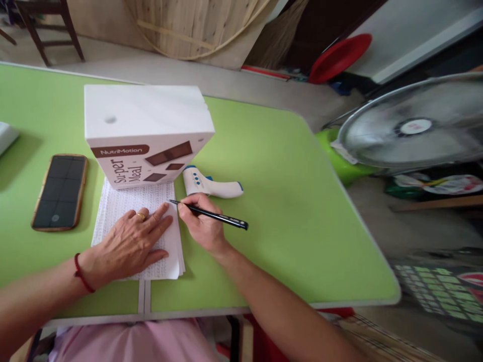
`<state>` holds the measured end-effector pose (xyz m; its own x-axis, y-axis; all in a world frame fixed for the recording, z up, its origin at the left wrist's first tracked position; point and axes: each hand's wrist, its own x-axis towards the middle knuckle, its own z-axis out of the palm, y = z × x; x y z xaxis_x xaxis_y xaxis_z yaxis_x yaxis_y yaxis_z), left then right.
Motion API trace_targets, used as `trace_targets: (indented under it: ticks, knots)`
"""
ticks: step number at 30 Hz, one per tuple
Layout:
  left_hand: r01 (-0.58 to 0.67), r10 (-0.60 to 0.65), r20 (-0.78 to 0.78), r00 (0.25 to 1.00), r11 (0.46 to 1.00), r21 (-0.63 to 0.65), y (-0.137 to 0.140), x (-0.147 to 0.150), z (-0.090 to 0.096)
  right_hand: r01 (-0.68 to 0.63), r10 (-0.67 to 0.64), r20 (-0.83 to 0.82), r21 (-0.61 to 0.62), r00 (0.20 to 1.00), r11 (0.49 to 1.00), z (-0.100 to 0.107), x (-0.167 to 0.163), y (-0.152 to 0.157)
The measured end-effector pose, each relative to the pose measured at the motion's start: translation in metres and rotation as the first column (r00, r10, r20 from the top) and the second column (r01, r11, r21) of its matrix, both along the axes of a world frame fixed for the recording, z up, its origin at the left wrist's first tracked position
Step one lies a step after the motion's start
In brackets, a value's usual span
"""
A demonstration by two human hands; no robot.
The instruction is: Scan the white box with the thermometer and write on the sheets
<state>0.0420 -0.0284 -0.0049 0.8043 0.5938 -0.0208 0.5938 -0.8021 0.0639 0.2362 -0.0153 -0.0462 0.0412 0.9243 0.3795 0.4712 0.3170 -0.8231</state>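
Note:
A stack of paper sheets (166, 264) covered in small handwriting lies on the green table. My left hand (134, 241) rests flat on it with the fingers spread, a ring on one finger. In my right hand (202, 223) I grip a black pen (215, 215), its tip at the paper's right side, close to my left index fingertip. A white NutriMotion box (151, 130) stands upright over the paper's far end, hiding that part. Just beyond my right hand lies a white and blue handheld infrared thermometer (211, 187), on its side.
A smartphone (60, 193) in a brown case lies left of the paper. The green table (287, 201) has a rounded right end. Past it stand a fan (411, 125) and a red basin (341, 58). A wooden chair (53, 27) is at the far left.

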Motion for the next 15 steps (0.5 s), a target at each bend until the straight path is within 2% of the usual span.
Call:
trace_targets:
  ticks: [15]
  knots:
    - [-0.006, 0.006, 0.012, 1.0, 1.0, -0.02, -0.0003, -0.0009, 0.0, 0.022, -0.022, -0.03, -0.015, 0.999, 1.0, -0.001, 0.0001, 0.0001]
